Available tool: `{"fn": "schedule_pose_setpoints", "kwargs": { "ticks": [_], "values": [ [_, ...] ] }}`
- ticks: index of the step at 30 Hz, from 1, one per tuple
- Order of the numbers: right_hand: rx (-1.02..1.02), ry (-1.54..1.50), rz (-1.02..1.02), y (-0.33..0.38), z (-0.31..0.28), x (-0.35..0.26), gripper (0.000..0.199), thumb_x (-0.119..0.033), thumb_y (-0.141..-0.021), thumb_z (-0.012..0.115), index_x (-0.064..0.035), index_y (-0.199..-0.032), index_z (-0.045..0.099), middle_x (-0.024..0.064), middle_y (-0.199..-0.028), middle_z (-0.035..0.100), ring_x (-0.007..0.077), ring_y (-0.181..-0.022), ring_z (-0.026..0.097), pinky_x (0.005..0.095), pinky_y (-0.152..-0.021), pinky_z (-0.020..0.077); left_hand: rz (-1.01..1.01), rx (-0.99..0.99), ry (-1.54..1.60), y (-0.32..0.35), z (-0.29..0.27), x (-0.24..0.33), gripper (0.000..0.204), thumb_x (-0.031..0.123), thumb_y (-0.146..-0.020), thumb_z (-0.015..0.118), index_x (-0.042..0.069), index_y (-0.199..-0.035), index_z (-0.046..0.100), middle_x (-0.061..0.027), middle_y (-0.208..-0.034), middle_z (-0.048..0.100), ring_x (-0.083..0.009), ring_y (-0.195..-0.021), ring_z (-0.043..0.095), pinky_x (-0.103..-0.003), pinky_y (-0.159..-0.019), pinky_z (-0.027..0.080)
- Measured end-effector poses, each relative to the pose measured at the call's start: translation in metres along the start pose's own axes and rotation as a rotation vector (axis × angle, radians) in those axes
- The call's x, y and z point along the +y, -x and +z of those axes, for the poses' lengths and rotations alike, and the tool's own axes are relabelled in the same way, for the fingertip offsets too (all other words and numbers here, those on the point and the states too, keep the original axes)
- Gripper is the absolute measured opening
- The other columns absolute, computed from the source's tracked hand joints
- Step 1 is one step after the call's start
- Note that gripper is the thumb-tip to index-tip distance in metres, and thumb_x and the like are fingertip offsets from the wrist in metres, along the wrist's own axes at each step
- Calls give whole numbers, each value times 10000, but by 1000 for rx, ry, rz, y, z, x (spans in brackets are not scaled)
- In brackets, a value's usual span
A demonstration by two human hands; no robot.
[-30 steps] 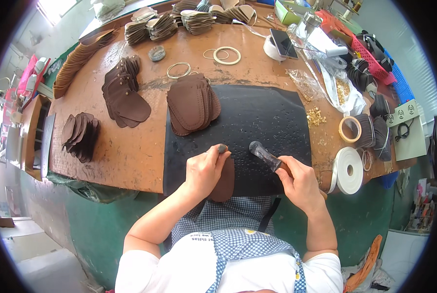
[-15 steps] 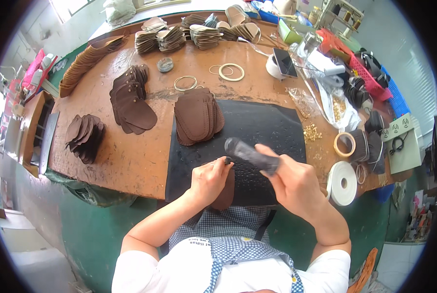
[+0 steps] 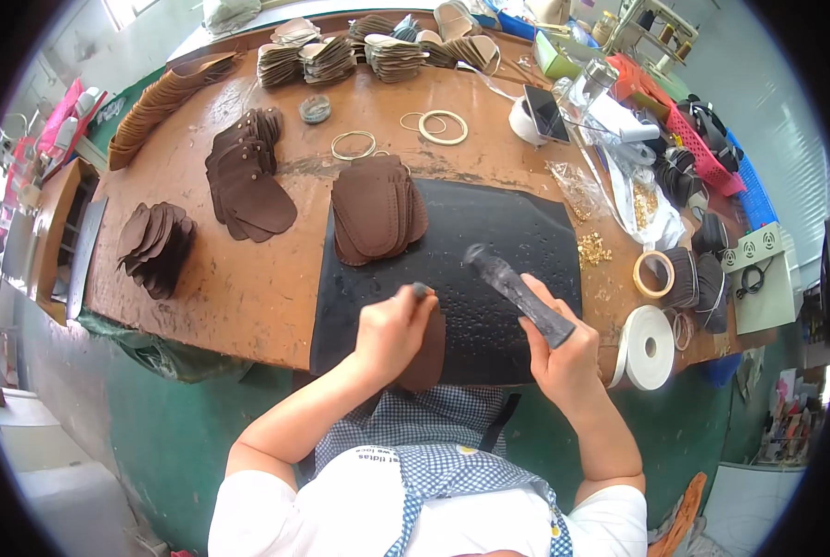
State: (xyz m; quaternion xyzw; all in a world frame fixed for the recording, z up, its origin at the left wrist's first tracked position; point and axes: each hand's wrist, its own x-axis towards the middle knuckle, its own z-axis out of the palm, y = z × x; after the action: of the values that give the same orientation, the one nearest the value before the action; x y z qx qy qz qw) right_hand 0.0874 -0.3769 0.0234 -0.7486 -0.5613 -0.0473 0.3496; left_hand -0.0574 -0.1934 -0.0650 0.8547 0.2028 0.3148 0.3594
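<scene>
My left hand is closed around a short metal punch, whose grey top stands out above the fingers. Its lower end is hidden by the hand. Beneath lies a brown leather piece with a rounded end, on the near edge of a black mat. My right hand grips a dark, club-shaped bar by its near end, with the far end raised to the right of the punch and apart from it. A stack of brown leather pieces rests on the mat's far left part.
More brown pieces lie in a fanned stack and a smaller pile to the left. On the right are small gold fittings, a tape roll and a white roll. Several stacks line the far edge.
The bar in my right hand has swung away from the punch, to the right and more upright. My left hand has shifted slightly left, and the punch top shows more.
</scene>
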Motion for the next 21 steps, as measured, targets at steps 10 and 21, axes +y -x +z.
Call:
{"fn": "schedule_pose_setpoints", "kwargs": {
  "ticks": [10, 21],
  "values": [
    [112, 442, 135, 50, 17, 56, 292, -88, -876, 730, -25, -1154, 668, 131, -960, 613, 326, -886, 613, 423, -771, 513, -68, -121, -181, -14, -38, 1, 169, 84, -885, 696, 30, -1037, 645, -92, -854, 626, -253, -848, 603, -351, -766, 503],
    [220, 110, 39, 35, 49, 27, 161, 70, -856, 656, 14, -1006, 676, 131, -956, 612, 306, -871, 603, 400, -756, 494, -286, -300, 145, -13, -68, 8, 186, 119, -867, 763, 26, -975, 645, -101, -852, 623, -178, -783, 611, -310, -711, 486]
  ]
}}
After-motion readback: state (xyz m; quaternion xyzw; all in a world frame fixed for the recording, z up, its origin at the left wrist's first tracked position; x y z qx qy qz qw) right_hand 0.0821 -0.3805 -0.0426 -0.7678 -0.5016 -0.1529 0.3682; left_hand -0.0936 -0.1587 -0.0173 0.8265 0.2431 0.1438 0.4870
